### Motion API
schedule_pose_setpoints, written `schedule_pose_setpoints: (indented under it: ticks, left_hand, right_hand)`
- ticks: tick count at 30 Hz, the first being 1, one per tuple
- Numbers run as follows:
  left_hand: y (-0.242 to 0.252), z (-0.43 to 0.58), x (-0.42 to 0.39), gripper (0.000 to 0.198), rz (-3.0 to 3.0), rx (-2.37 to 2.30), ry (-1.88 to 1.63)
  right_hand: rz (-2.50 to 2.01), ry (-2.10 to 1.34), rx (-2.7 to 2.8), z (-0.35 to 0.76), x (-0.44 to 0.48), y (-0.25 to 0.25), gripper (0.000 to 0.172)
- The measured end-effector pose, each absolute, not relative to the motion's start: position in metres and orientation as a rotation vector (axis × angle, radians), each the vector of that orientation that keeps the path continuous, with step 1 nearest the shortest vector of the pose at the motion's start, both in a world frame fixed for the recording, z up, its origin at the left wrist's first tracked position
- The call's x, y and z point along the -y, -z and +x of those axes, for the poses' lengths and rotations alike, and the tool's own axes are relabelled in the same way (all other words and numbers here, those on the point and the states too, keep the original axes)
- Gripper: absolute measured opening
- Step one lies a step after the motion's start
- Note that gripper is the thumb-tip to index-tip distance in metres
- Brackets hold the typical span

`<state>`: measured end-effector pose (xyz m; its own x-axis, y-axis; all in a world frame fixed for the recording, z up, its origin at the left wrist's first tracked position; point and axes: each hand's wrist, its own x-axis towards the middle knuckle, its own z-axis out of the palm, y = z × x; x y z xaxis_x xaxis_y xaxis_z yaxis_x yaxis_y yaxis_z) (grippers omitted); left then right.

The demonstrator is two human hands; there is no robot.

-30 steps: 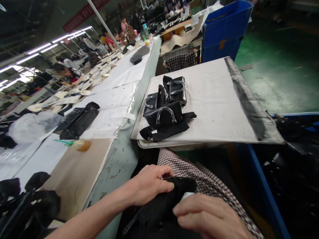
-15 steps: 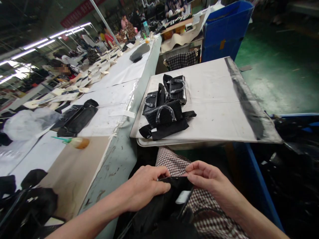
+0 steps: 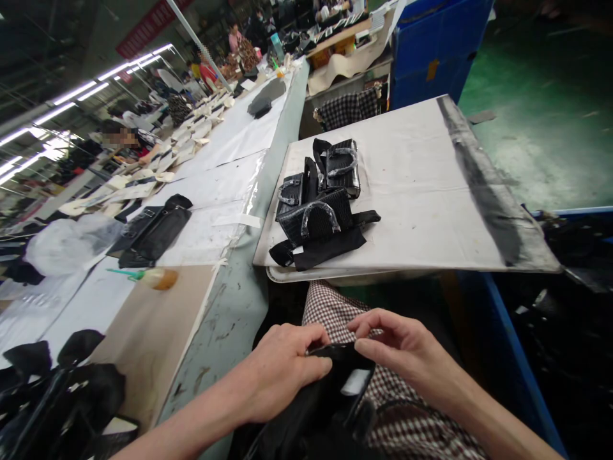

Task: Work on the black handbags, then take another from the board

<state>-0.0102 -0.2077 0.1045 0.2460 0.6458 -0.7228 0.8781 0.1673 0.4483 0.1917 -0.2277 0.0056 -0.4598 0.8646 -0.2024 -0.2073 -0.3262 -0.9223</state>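
Observation:
A black bag (image 3: 311,409), its lining and a white label (image 3: 355,382) showing at the mouth, lies across my lap on a brown-and-white checked cloth (image 3: 330,313). My left hand (image 3: 292,361) pinches the bag's upper edge between thumb and fingers. At the other end of that edge is my right hand (image 3: 397,338), its thumb and curled index finger closed at the rim. The exact contact under the right fingertips is hard to see. The lower part of the bag blurs into the dark at the bottom of the view.
Ahead, a pale board (image 3: 412,191) carries several small black handbags (image 3: 316,217) with plastic-wrapped handles. On the left workbench (image 3: 230,179) lie black bag pieces (image 3: 158,233) and a glue bottle (image 3: 160,278). A blue bin (image 3: 517,364) with black items stands right; co-workers sit far off.
The view has shifted slightly. My right index finger has moved a little left over the bag's edge; my left hand keeps its pinch.

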Motion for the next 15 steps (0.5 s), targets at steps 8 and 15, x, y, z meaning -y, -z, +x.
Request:
schedule_pose_setpoints:
  ticks: [8,15]
  left_hand:
    - [-0.108,-0.009,0.222,0.009,1.624,-1.495,0.253]
    - [-0.111,-0.012,0.231,0.010,1.639,-1.511,0.202]
  right_hand:
    - [-0.977,-1.253,1.836,0.184,0.230,-0.021,0.013]
    - [-0.932,-1.071,1.901,0.179,0.241,-0.023,0.014]
